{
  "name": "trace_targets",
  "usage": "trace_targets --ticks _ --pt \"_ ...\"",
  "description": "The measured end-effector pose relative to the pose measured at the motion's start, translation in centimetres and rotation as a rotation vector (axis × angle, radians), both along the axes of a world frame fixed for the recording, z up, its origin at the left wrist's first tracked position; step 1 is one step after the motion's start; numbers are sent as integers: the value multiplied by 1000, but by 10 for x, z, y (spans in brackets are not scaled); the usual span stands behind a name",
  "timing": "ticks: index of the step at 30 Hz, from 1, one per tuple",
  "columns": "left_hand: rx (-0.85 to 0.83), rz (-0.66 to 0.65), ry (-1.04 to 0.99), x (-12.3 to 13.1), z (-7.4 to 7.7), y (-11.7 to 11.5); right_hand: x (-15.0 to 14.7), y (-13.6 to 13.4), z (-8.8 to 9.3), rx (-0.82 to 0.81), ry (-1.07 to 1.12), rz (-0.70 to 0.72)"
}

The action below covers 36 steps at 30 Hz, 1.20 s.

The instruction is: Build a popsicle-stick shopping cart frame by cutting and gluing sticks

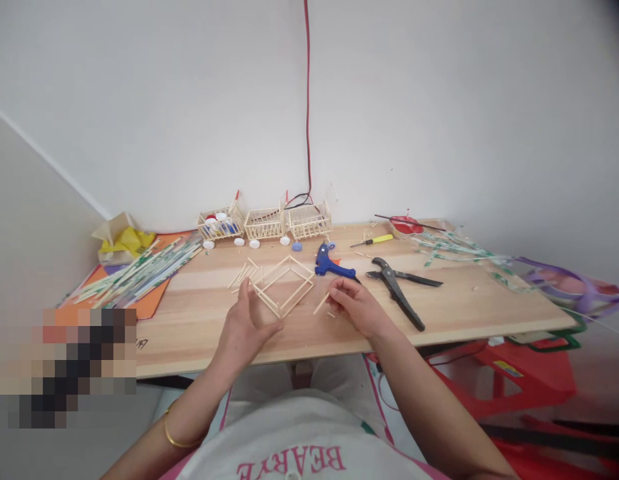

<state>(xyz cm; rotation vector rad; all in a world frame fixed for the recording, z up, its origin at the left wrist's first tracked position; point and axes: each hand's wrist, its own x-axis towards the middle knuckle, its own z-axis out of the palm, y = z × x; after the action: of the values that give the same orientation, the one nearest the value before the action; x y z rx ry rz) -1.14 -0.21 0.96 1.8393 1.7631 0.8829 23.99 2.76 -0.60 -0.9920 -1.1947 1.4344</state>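
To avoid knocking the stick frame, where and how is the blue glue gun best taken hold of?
Probably by the handle, coming from the right with the right hand, after putting down its stick. The glue gun lies flat, handle pointing right, away from the stick frame, and the orange trigger sits on the handle's far side.

wooden table [454, 300] | stick frame [297, 299] | loose sticks [245, 273] | glue gun [334, 268] | pliers [392, 283] | three stick carts [263, 225]

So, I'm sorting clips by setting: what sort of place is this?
Probably a small craft workspace: a wooden table holds a blue glue gun, an open stick frame and, near the wall, three little stick-built carts.
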Motion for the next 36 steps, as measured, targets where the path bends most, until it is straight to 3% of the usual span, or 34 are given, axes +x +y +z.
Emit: trace_targets --ticks 5,9,14,17,19,23,26,30,33,36 --pt "77 22 -9 -19 8 -5 -1 1 6 13 -42 -1" --pt "182 32 95 -45 20 13 -3 5 14 48 -54 15" --pt "84 -147 471 -53 28 47 -8 9 22 101 -63 49" --pt "2 -153 715 -46 26 62 -10 9 26 120 -78 58" --pt "-27 -133 771 -42 24 67 -9 8 27 119 -78 56" --pt "-50 -103 764 -42 22 69 -2 3 23 65 -118 55" --pt "-23 -60 711 -47 20 62 2 -1 19 -4 -195 154" --pt "7 -74 395 -49 11 50 -4 -6 21 -90 -273 324" --pt "-41 -166 141 -42 2 47 -14 -2 23 -59 -277 303" --pt "-40 -165 29 -33 -1 54 -23 10 24 -46 -291 262"
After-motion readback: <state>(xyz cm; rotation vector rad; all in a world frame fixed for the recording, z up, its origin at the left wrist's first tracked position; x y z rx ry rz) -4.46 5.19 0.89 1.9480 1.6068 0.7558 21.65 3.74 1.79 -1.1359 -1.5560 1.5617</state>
